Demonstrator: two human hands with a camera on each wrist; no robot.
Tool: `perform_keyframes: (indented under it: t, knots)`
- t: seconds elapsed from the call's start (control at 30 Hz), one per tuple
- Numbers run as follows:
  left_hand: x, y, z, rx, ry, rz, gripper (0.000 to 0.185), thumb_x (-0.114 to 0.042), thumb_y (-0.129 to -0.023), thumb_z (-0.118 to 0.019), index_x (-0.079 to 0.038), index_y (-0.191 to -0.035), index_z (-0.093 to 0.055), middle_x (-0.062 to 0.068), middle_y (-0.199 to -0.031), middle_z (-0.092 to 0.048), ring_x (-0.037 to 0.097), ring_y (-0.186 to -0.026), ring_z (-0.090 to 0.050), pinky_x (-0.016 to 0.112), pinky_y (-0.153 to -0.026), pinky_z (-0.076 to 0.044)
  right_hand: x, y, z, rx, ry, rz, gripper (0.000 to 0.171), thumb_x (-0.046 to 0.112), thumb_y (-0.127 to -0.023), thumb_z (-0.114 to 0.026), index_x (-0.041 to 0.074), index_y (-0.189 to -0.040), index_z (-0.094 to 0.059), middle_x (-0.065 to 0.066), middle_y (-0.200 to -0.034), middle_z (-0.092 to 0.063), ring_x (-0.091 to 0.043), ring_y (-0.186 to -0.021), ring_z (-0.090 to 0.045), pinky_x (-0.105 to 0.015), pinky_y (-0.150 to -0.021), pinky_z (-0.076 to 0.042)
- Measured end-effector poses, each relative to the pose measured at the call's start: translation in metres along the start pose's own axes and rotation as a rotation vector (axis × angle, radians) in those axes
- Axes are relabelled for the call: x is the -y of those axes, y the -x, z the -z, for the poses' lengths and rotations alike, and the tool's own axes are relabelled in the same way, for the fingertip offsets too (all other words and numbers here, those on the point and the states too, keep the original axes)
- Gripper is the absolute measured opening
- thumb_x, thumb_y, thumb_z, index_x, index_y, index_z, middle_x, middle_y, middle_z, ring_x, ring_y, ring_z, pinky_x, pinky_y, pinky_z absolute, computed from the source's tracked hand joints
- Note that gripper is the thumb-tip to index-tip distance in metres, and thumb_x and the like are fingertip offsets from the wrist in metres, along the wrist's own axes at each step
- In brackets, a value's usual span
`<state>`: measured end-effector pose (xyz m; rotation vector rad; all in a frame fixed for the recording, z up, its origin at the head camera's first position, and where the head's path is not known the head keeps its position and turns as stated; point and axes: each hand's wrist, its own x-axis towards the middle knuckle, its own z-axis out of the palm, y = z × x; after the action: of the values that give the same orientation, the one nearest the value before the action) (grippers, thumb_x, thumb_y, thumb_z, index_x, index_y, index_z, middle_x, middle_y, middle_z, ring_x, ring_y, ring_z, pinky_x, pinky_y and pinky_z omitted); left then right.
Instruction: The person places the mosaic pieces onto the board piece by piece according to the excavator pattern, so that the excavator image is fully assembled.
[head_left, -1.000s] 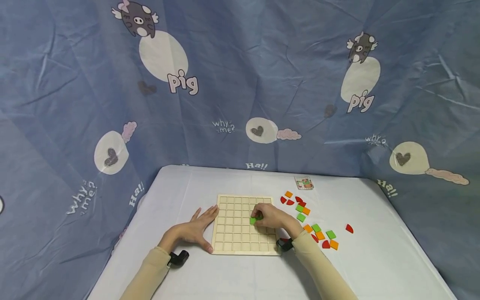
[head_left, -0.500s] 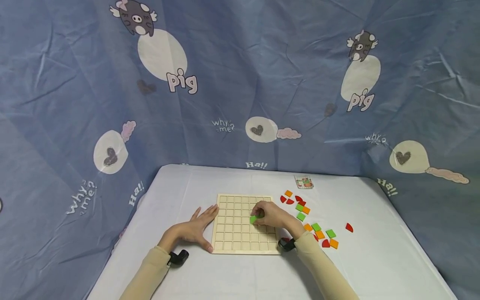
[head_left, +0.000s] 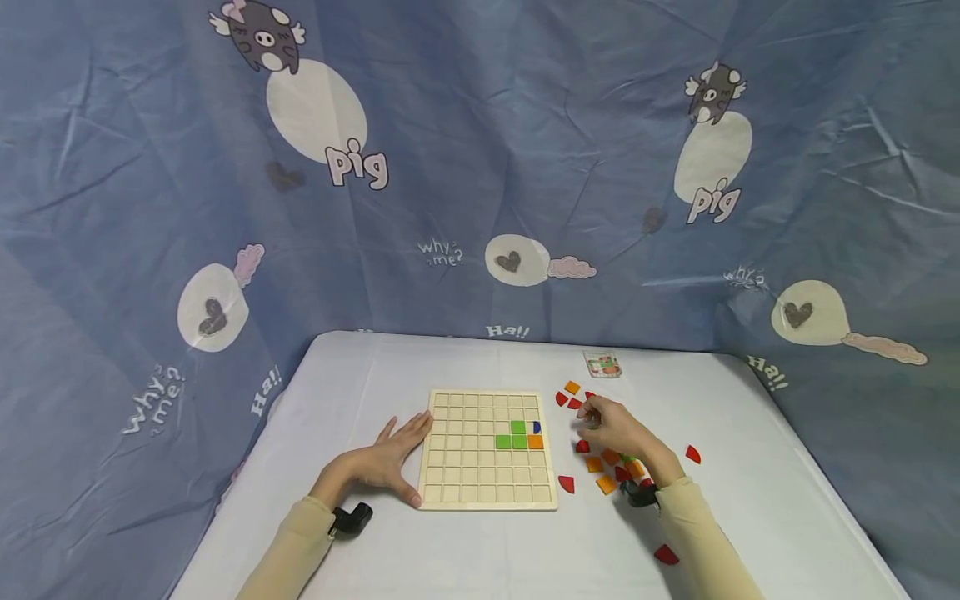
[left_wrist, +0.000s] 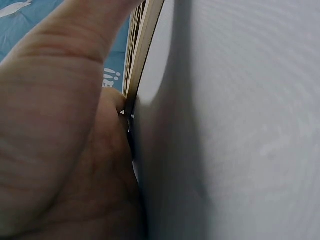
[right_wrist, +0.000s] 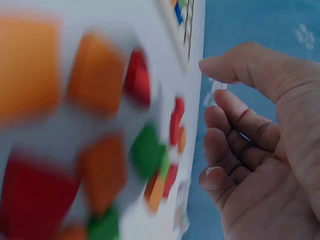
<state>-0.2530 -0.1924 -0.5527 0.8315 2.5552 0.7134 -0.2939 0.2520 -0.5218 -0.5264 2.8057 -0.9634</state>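
A square wooden grid board [head_left: 465, 479] lies on the white table. Several green square tiles [head_left: 518, 427], one orange tile [head_left: 536, 442] and a small blue piece [head_left: 537, 427] sit in cells on its right side. My left hand [head_left: 386, 462] spreads along the board's left edge, with fingertips and thumb against the frame; the left wrist view shows the thumb [left_wrist: 55, 100] close up beside the board's side. Over the loose pieces right of the board is my right hand [head_left: 617, 429], fingers loosely bent. Between its thumb [right_wrist: 240, 62] and fingers there is nothing.
Loose red quarter-round pieces [head_left: 566, 483], orange tiles [head_left: 606, 484] and green ones lie scattered right of the board, partly hidden under my right hand. Another red quarter-round lies farther right, and a small printed card [head_left: 603, 364] lies behind the pieces. A patterned blue cloth [head_left: 420, 167] hangs behind the table.
My right hand has let go of a green tile, which now lies in the board, and has moved right over the loose pieces. My left hand stays at the board's edge.
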Motion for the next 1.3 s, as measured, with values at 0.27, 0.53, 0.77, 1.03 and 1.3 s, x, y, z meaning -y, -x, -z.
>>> perform_keyframes:
  t: [0.27, 0.53, 0.77, 1.03, 1.3]
  knots:
    - [0.002, 0.002, 0.0, -0.006, 0.012, 0.005, 0.139, -0.06, -0.058, -0.084, -0.004, -0.155, -0.003, 0.011, -0.164, 0.005, 0.03, -0.151, 0.004, 0.06, -0.117, 0.014, -0.031, 0.01, 0.007, 0.024, -0.002, -0.161, 0.031, 0.02, -0.078, -0.08, 0.007, -0.099, -0.061, -0.002, -0.09, -0.061, -0.016, -0.081, -0.053, -0.028, -0.073, -0.05]
    - [0.002, 0.003, 0.001, -0.007, 0.007, 0.002, 0.138, -0.06, -0.058, -0.084, -0.003, -0.155, -0.003, 0.011, -0.163, 0.005, 0.03, -0.151, 0.004, 0.06, -0.117, 0.013, -0.033, 0.007, 0.005, 0.015, 0.032, -0.176, 0.033, 0.023, -0.077, -0.081, 0.007, -0.1, -0.064, -0.001, -0.088, -0.061, -0.016, -0.08, -0.054, -0.028, -0.073, -0.051]
    - [0.003, 0.001, -0.001, 0.002, 0.014, 0.004, 0.137, -0.059, -0.059, -0.084, -0.005, -0.155, -0.001, 0.011, -0.163, 0.006, 0.029, -0.151, 0.006, 0.059, -0.117, 0.014, -0.026, 0.005, 0.0, -0.002, 0.075, -0.175, 0.027, 0.02, -0.078, -0.08, 0.007, -0.096, -0.065, -0.001, -0.084, -0.061, -0.015, -0.076, -0.053, -0.025, -0.069, -0.051]
    - [0.001, 0.001, 0.001, 0.0, 0.025, 0.005, 0.138, -0.058, -0.058, -0.085, -0.004, -0.155, -0.002, 0.011, -0.163, 0.006, 0.03, -0.151, 0.006, 0.059, -0.117, 0.014, 0.003, -0.005, -0.013, -0.035, 0.025, -0.071, 0.024, 0.019, -0.077, -0.079, 0.009, -0.094, -0.064, 0.001, -0.082, -0.061, -0.012, -0.074, -0.054, -0.022, -0.064, -0.05]
    - [0.001, 0.001, 0.001, 0.002, -0.003, -0.002, 0.137, -0.059, -0.059, -0.084, -0.003, -0.155, -0.003, 0.012, -0.163, 0.004, 0.031, -0.151, 0.005, 0.06, -0.117, 0.013, 0.043, -0.021, -0.035, 0.014, 0.038, 0.103, 0.022, 0.018, -0.078, -0.077, 0.01, -0.094, -0.066, 0.002, -0.084, -0.061, -0.011, -0.074, -0.052, -0.02, -0.062, -0.046]
